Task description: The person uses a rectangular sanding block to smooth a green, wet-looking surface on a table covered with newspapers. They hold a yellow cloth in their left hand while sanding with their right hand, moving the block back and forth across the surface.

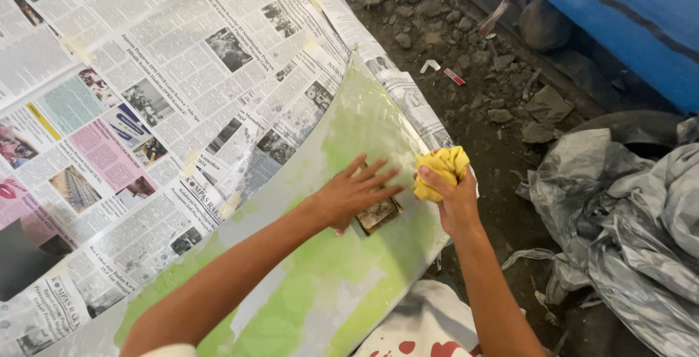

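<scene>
Newspaper sheets (145, 95) fill the upper left of my view, masking a green-and-grey panel (328, 284) running from centre to bottom. My left hand (353, 193) presses flat, fingers spread, on a sanding block (378, 215) at centre. Just right, my right hand (455, 200) has its grip clamped on a yellow cloth (440, 168).

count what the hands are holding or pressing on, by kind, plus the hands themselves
hands: 2, left hand and right hand
yellow cloth: 1, gripped in the right hand
sanding block: 1, under the left hand
green and grey panel: 1
total: 5
</scene>
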